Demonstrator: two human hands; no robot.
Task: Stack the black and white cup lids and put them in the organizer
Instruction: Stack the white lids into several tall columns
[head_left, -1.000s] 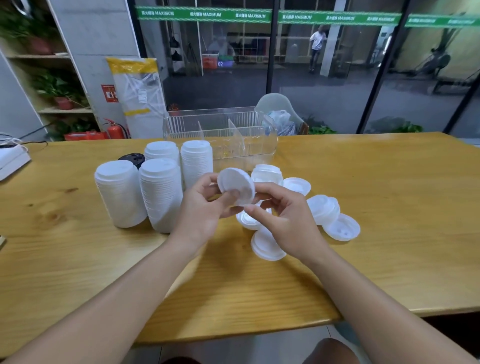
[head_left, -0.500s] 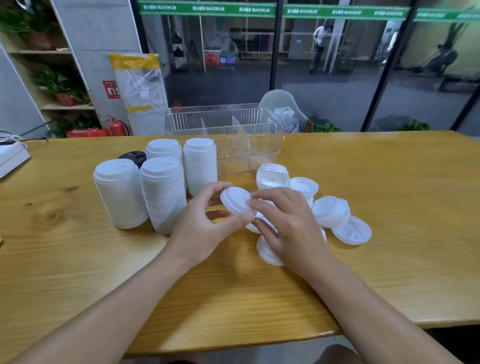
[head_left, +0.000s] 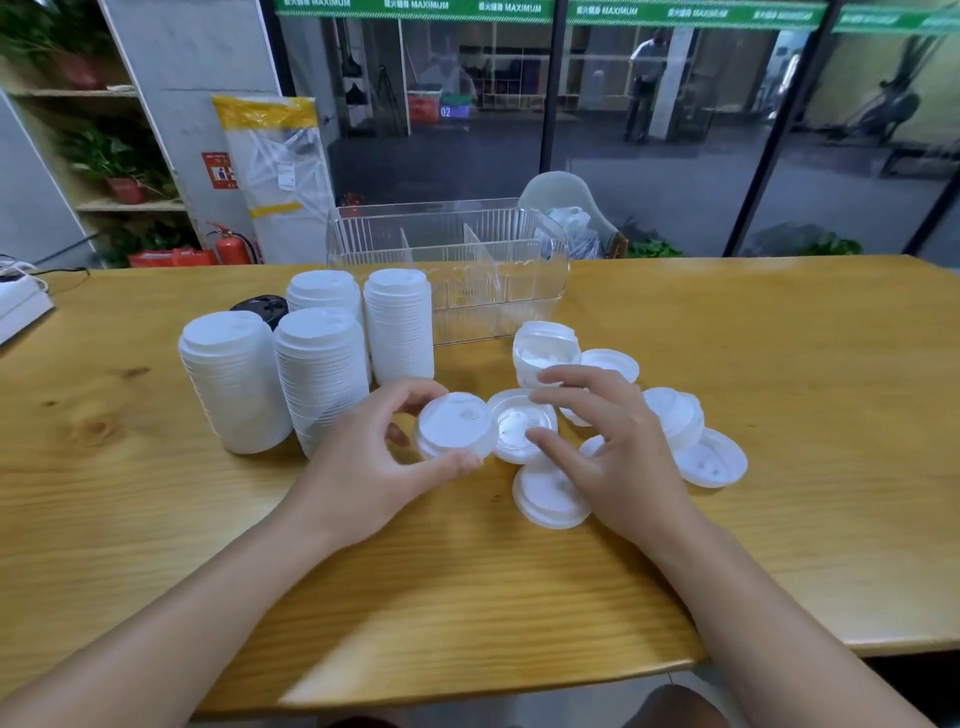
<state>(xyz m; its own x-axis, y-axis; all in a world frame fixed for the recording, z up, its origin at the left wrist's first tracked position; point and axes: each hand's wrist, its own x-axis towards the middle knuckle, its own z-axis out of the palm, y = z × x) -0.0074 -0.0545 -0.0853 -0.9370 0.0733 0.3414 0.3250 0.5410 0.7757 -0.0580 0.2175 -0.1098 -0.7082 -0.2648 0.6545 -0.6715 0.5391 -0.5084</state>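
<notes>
The left hand (head_left: 363, 467) holds a white lid (head_left: 454, 426) between curled fingers and thumb; the right hand (head_left: 618, 457) pinches an upturned lid (head_left: 519, 426) beside it, mid-tabletop (head_left: 156, 519).

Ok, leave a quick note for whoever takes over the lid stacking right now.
Left hand: holds a white lid by its rim, dome up, just above the table.
Right hand: fingers spread over an upturned lid in the loose pile; whether it has a grip yet is unclear.
Done: four tall white stacks stand at left on the table, with a black lid behind them.
Left: stack the loose white lids at right, then move everything into the clear organizer, which looks unfilled.
</notes>
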